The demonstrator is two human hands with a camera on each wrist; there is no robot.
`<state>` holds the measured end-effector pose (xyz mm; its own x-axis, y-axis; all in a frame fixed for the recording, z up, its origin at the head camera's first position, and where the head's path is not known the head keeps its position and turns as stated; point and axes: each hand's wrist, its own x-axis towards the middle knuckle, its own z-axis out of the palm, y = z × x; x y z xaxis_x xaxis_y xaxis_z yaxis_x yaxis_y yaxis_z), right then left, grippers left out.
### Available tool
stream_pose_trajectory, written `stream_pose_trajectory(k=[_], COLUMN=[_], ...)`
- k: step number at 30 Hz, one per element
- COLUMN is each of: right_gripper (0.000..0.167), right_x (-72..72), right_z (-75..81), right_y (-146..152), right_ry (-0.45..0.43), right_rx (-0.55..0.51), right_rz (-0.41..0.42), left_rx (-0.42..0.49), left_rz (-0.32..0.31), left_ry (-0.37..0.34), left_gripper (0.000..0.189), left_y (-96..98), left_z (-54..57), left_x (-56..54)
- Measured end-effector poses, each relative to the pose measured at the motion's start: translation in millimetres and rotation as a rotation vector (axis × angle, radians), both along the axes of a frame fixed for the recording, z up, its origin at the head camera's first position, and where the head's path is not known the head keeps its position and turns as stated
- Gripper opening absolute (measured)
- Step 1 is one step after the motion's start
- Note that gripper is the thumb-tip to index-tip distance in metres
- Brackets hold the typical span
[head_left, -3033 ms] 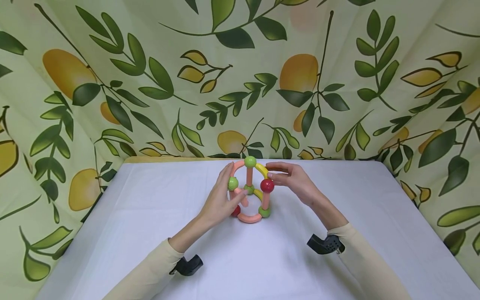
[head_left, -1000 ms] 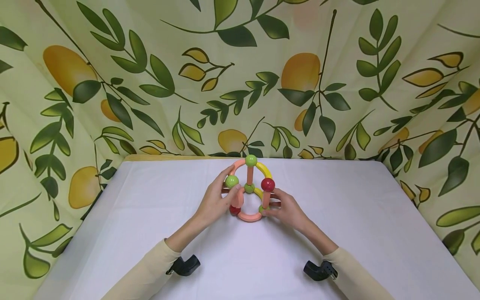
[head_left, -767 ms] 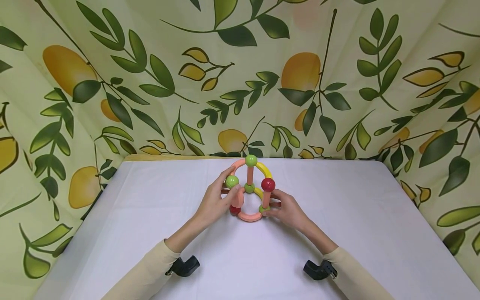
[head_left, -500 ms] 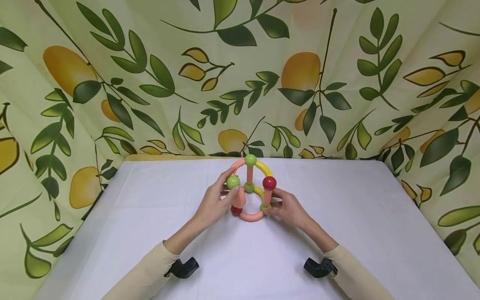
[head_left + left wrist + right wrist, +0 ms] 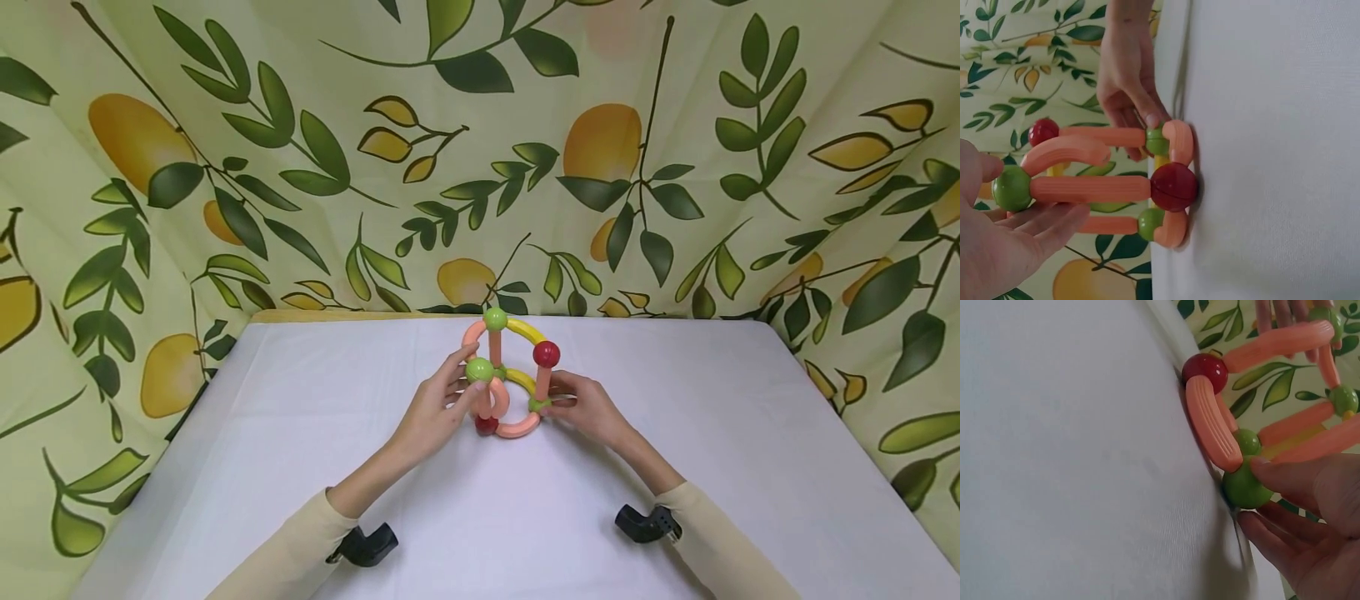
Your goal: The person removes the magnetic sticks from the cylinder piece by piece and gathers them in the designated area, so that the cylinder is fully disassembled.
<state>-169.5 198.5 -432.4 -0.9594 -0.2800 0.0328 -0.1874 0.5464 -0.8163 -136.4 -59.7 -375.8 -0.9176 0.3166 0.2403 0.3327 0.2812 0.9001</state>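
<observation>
Left grip: The left grip (image 5: pixel 433 410) pinches the upper left green ball (image 5: pixel 1012 188), thumb to one side and fingers to the other, close to the top of the front left upright (image 5: pixel 1091 188).
Right grip: The right grip (image 5: pixel 591 408) pinches the lower right green ball (image 5: pixel 1248 482) between thumb and fingers, low against the base.
Drooping arc: The salmon arc (image 5: pixel 1063 150) hangs from the upper left green ball. Its free end is apart from the upper red ball (image 5: pixel 546 354); whether it touches a neighbouring upright I cannot tell.
Ball-and-stick frame: The frame (image 5: pixel 517 377) stands between both hands, its lower red ball (image 5: pixel 1174 187) resting on the tabletop (image 5: pixel 637 467), toward the far edge.
Yellow pieces: The upper yellow arc (image 5: pixel 526 329) spans from the back green ball (image 5: pixel 495 319) to the upper red ball.
Handling: In my judgement the step is steadying and adjusting the joints. It is best done with the low pinch firm, the base flat, and the upper ball eased gently, without twisting its upright.
Risk: A hard pull at the top could probably part the joints or swing the loose arc into the uprights.
Surroundings: A leaf-and-fruit curtain (image 5: pixel 480 196) hangs beyond the tabletop.
</observation>
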Motion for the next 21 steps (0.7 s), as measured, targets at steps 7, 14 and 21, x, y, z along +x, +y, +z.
stream_pose_trajectory(k=[7, 14, 21], right_gripper=[0.048, 0.052, 0.052], right_x=[-4.0, -4.0, -3.5], right_z=[-3.1, -4.0, -1.7], right_y=[5, 3, 3], right_ry=[-0.026, -0.038, -0.035], right_rx=[-0.007, -0.009, -0.010], right_rz=[0.002, -0.007, -0.019], left_rx=[-0.050, -0.152, -0.156], left_rz=[0.026, 0.141, 0.181], left_ry=[0.028, 0.083, 0.121], left_gripper=[0.057, 0.059, 0.050], left_y=[2.6, 0.1, 1.8], left_z=[-0.7, 6.6, 25.4], left_x=[2.9, 1.9, -16.8])
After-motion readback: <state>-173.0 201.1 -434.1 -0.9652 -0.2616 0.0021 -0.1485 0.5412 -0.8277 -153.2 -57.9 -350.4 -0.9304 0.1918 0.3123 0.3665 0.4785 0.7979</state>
